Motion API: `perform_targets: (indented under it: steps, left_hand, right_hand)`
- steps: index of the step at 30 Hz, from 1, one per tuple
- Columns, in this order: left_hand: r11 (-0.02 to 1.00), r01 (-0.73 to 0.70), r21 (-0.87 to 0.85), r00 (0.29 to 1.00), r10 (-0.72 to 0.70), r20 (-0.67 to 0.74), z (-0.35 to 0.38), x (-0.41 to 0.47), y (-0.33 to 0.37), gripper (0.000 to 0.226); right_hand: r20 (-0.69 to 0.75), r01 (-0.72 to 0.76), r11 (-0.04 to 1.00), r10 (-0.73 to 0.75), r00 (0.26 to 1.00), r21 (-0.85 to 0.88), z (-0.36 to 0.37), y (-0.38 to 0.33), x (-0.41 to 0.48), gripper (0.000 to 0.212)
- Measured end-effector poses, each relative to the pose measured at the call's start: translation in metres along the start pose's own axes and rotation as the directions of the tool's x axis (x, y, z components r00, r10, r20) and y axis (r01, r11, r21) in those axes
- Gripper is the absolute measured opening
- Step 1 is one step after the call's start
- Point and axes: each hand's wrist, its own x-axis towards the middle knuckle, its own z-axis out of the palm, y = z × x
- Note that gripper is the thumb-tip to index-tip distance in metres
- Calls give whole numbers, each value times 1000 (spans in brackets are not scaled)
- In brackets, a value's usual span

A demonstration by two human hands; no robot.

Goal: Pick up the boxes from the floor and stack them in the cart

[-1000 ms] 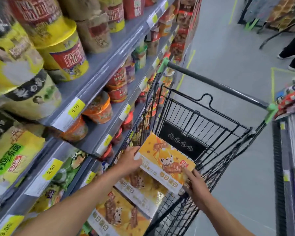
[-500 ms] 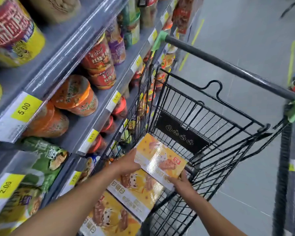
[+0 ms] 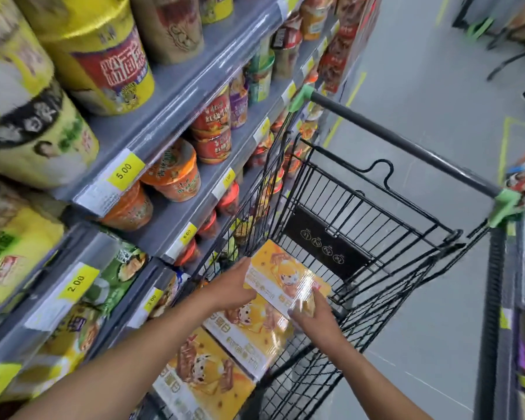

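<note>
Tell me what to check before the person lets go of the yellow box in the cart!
1. Both hands on the box: ok. The left hand holds one end of the top yellow box and the right hand holds the other.
2. Box inside the cart: ok, it is within the wire walls.
3. Box resting flat on the second box: cannot tell, it overlaps that box but contact is hidden.
4. Boxes lined up: not ok, the top one sits further towards the cart handle.
5. Fingers clear underneath: cannot tell.
</note>
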Motion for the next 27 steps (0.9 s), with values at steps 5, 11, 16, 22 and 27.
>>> perform_targets:
  steps: [5,11,16,22,27]
  left_hand:
    - [985,-168,34,974,171,-148,-4,-76,14,87]
    - [945,-325,34,872,314,-375,-23,-189,19,74]
    - [910,-414,-13,745,330,-580,-28,-302,12,67]
    - [937,-349,-29,588,195,-785,5,-423,9,70]
    - [938,-325,-122,425,30,-905,69,-500,4,68]
  right_hand:
    - [-52,200,968,-210,976,-153,22,-36,-63,89]
    - [-87,460,834,-505,859,-304,34,-70,-140,96]
    - [-18,654,659,-709,704,-371,39,-117,-213,94]
    - [152,800,464,-822,549,-381,43,-145,-273,96]
    - [348,899,332,-838,421,-287,46,-140,-312,95]
